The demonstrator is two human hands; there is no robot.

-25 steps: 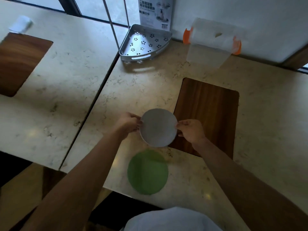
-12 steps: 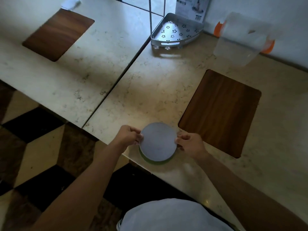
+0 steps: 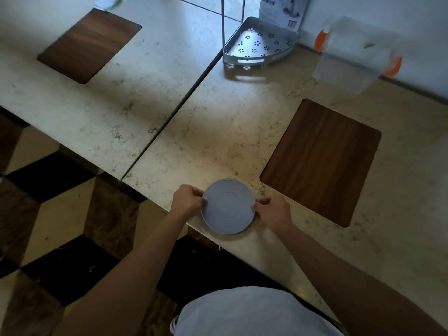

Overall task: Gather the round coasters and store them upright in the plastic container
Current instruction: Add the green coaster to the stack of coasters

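A round grey coaster (image 3: 228,206) lies flat at the near edge of the marble table, partly over the edge. My left hand (image 3: 188,199) pinches its left rim and my right hand (image 3: 271,210) pinches its right rim. The green coaster seen earlier is hidden under the grey one. The clear plastic container (image 3: 352,54) with orange clips stands at the far right against the wall, well away from both hands.
A dark wooden inlay (image 3: 322,161) sits in the table right of the coaster. A metal corner rack (image 3: 259,44) stands at the back by the seam between two tables. The left table has another wooden inlay (image 3: 89,44). Checkered floor lies below.
Both hands lowered the grey coaster toward me and set it on top of the green coaster, which is now fully covered. The camera view shifted right and back.
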